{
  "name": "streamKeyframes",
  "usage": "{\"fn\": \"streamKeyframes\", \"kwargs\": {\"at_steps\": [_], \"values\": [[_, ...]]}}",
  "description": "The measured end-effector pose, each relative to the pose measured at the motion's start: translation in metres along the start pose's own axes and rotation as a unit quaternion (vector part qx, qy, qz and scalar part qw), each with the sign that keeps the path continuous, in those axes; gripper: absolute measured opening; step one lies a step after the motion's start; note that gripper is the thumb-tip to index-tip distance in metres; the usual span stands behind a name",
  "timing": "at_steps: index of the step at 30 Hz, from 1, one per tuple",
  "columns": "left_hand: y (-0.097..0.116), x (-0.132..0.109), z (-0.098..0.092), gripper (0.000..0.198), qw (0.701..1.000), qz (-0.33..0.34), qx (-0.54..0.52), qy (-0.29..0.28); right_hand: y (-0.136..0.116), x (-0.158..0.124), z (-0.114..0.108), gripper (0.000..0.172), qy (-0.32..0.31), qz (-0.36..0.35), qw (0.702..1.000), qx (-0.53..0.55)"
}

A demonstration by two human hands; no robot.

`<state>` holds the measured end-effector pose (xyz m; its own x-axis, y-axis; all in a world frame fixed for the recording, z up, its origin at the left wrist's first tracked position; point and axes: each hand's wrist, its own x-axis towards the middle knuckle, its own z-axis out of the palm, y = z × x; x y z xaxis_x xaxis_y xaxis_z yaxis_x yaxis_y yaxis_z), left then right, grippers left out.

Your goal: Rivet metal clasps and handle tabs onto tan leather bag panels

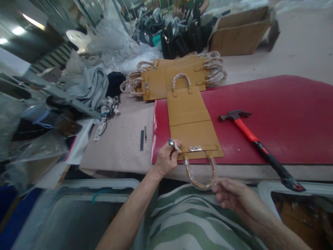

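Observation:
A flat tan bag panel (191, 109) lies on a red mat, with a handle at each end wrapped in clear plastic. A silver clasp plate (195, 148) sits near its front edge. My left hand (166, 158) is closed at the panel's front left corner, gripping a short metal rod tool (172, 143) with a shiny round end; its lower part is hidden by the fingers. My right hand (232, 192) pinches the plastic-wrapped near handle (200, 184), which hangs past the table edge. A claw hammer (249, 133) with a red and black grip rests to the right of the panel.
Behind the panel lie stacked tan bag panels (156, 83). Black bags (179, 41) and a cardboard box (239, 33) stand farther back. Two small dark metal pieces (142, 140) lie left of the red mat (281, 118). Plastic bins (85, 205) flank my lap.

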<state>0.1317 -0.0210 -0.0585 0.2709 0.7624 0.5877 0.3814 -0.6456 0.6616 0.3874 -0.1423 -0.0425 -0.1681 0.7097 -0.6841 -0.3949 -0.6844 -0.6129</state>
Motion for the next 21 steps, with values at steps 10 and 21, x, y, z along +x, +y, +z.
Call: {"fn": "streamKeyframes", "kwargs": {"at_steps": [10, 21], "values": [[0.005, 0.0, 0.002, 0.012, 1.0, -0.008, 0.028, -0.003, -0.105, 0.0, -0.066, 0.039, 0.375, -0.318, 0.559, -0.668], [0.006, 0.0, 0.005, 0.016, 0.999, -0.042, 0.003, -0.006, -0.166, 0.027, -0.07, 0.025, 0.263, -0.292, 0.641, -0.659]]}}
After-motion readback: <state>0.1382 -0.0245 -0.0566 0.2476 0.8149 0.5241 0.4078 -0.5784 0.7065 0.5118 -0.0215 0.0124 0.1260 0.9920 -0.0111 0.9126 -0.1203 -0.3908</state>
